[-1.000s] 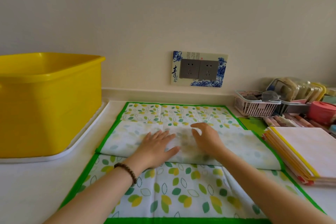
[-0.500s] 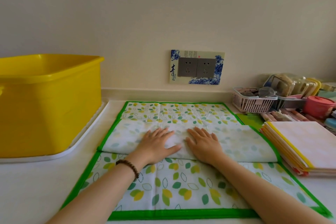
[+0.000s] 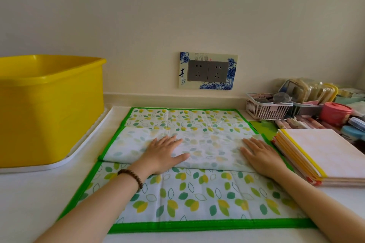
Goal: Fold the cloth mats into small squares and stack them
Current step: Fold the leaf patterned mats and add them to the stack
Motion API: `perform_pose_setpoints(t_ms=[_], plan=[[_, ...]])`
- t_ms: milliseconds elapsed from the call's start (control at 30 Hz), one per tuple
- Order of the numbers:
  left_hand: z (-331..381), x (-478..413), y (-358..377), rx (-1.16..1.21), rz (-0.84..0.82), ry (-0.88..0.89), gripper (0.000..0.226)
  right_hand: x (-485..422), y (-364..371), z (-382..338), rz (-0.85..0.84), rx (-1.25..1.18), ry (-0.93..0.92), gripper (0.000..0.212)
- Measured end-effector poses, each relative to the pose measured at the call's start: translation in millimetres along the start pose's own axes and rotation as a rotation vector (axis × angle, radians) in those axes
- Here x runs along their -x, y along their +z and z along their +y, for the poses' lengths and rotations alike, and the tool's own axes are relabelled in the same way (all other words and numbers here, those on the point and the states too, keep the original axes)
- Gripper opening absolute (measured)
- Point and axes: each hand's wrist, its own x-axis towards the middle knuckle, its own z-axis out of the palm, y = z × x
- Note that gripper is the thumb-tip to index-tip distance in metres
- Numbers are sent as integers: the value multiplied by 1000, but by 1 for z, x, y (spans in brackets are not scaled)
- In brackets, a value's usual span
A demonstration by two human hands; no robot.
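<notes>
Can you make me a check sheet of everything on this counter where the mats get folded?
Surface: white countertop.
Job's things: leaf-print cloth mat with a green border lies flat; a pale folded band crosses its middle; a stack of folded mats sits to its right.
Clutter: yellow tub on a white tray at the left; basket and pink pot at the far right.
Hands: left hand and right hand press flat on the band, fingers straight, holding nothing.
Cables: nothing seen.
Surroundings: cream wall with a double socket.
</notes>
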Motion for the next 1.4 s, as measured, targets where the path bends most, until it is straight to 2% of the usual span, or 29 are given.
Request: perform_pose_setpoints(t_ms=[233,433,567,900,1133,1300,1400], plan=[[1,0,0,-2,-5,-3,74,0,-5,-23,10,-62,5,57],[3,1,-2,-2,0,-9,76,11,8,-95,0,-77,-240,58],[3,1,-2,-4,-1,-16,77,19,21,-117,-16,-77,-318,57],[-2,3,-2,-2,-21,-1,79,19,25,-115,-57,-20,-305,63],[-30,22,-7,6,-71,-29,77,19,25,-113,-59,-23,-310,63],[-56,37,-12,9,-84,-60,99,20,23,-113,-67,-20,-315,63],[-66,43,-14,-3,-76,-74,104,21,22,-114,-75,-14,-315,62]])
